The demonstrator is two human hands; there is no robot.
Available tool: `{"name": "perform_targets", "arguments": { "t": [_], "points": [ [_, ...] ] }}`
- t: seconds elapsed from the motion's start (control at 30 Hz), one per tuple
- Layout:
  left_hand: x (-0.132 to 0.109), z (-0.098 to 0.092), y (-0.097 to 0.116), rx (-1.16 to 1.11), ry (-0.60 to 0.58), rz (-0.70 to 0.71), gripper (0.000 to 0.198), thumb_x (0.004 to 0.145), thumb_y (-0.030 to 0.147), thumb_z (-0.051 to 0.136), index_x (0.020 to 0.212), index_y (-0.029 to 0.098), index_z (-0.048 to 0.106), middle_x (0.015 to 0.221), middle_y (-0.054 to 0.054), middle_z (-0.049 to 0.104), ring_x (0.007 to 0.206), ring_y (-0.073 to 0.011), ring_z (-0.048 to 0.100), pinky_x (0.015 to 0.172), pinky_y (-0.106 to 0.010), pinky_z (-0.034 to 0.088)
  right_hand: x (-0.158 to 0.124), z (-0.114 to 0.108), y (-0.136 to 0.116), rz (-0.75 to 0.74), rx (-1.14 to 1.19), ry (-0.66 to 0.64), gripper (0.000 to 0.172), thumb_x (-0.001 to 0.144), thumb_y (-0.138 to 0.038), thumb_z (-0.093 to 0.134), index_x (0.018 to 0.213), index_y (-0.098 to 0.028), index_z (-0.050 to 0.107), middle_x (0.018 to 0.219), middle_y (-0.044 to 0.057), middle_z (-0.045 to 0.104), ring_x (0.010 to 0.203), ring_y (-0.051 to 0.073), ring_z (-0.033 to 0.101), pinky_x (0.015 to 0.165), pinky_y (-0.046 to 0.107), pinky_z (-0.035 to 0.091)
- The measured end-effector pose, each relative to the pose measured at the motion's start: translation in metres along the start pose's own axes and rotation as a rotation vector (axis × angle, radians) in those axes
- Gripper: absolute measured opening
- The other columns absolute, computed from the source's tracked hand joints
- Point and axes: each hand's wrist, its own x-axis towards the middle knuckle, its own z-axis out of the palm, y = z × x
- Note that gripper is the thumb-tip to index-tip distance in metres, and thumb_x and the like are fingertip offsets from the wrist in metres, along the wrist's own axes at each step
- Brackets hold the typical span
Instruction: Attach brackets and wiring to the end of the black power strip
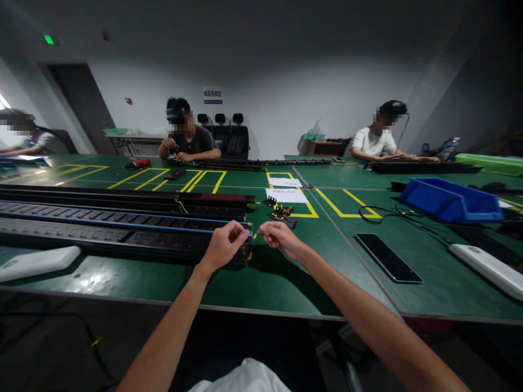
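Long black power strips (163,239) with rows of sockets and red dots lie side by side on the green table, a blue edge running along one. Over their right end is my left hand (226,243), its thumb and fingers pinched together. Just beyond that end my right hand (280,238) is also pinched, its fingertips pointing at the left hand. A small yellow-green piece (254,236) shows between the two hands. Whatever either pinch holds is too small to make out. Behind the hands lie black brackets (281,215) with yellow parts.
To the right are a phone (388,257), a white power bank (488,267), black cables and a blue bin (451,200). Another white case (38,263) lies front left. Paper sheets (286,196) lie beyond the brackets. Several people sit around the table.
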Motion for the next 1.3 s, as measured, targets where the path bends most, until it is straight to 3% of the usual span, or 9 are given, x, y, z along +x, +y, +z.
{"name": "perform_targets", "arguments": {
  "t": [0.17,0.47,0.8,0.93,1.07,1.3],
  "points": [
    [0.001,-0.002,0.001,-0.054,-0.004,-0.046,0.034,0.094,0.047,0.057,0.076,0.018,0.058,0.063,0.004,0.055,0.059,-0.0107,0.050,0.058,-0.023,0.038,0.001,-0.001,0.002,0.024,-0.029,0.015,0.034,0.071,-0.048,0.077,0.076,-0.016,0.069,0.053,-0.004,0.052,0.043,0.005,0.037,0.041,0.020,0.022],
    [0.007,-0.016,0.000,-0.339,-0.161,-0.133,0.043,0.088,0.057,0.062,0.076,0.016,0.063,0.060,0.003,0.054,0.057,-0.0101,0.049,0.057,-0.022,0.040,0.002,-0.003,0.004,0.038,-0.023,0.032,0.033,0.071,-0.047,0.077,0.074,-0.016,0.067,0.054,-0.005,0.051,0.043,0.005,0.036,0.041,0.021,0.021],
    [0.011,-0.016,-0.009,-0.720,0.028,-0.346,0.047,0.075,0.061,0.076,0.078,0.016,0.061,0.063,0.005,0.049,0.052,-0.0036,0.040,0.048,-0.016,0.028,0.004,-0.004,0.005,0.056,-0.032,0.060,0.030,0.072,-0.045,0.075,0.075,-0.015,0.068,0.055,-0.005,0.050,0.045,0.006,0.037,0.042,0.020,0.023],
    [0.012,-0.014,-0.009,-0.697,0.064,-0.351,0.048,0.074,0.061,0.076,0.077,0.015,0.063,0.061,0.004,0.052,0.051,-0.0042,0.041,0.047,-0.017,0.026,0.005,-0.005,0.006,0.066,-0.041,0.072,0.029,0.072,-0.043,0.075,0.074,-0.016,0.067,0.055,-0.005,0.050,0.045,0.006,0.038,0.042,0.020,0.022],
    [0.011,-0.016,-0.004,-0.583,0.033,-0.310,0.039,0.076,0.053,0.077,0.082,0.015,0.066,0.070,0.000,0.064,0.057,-0.0063,0.048,0.052,-0.019,0.035,0.005,-0.004,0.006,0.077,-0.048,0.079,0.029,0.072,-0.043,0.076,0.074,-0.016,0.067,0.055,-0.005,0.050,0.045,0.006,0.038,0.042,0.020,0.023],
    [0.008,-0.018,-0.002,-0.455,-0.116,-0.266,0.034,0.077,0.044,0.077,0.094,0.016,0.070,0.085,-0.005,0.074,0.074,-0.0148,0.065,0.068,-0.026,0.050,0.005,-0.004,0.006,0.085,-0.049,0.083,0.030,0.071,-0.044,0.076,0.074,-0.016,0.066,0.054,-0.005,0.049,0.043,0.005,0.037,0.041,0.020,0.022]
  ]
}}
